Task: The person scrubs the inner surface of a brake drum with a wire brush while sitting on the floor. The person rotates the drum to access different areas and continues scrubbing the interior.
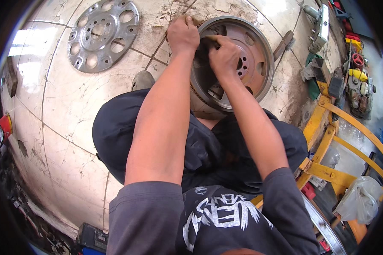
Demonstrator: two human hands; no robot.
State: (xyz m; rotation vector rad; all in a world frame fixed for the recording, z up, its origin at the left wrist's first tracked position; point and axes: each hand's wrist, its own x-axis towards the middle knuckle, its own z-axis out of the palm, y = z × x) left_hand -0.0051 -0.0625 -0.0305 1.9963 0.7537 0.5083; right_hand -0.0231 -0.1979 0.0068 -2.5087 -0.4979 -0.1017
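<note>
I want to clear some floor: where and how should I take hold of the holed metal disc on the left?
Probably the right-hand rim of the disc, coming from the right, the side the left hand is on. It appears to lie flat, so hooking fingers through a large hole near that rim, thumb over the edge, should be easier than reaching beneath.

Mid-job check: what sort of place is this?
Most likely a mechanic's workshop, judging by the round, rust-brown and grey metal flywheel, the flat silver metal disc with round holes on the floor, and the long yellow metal frame at right.
</note>
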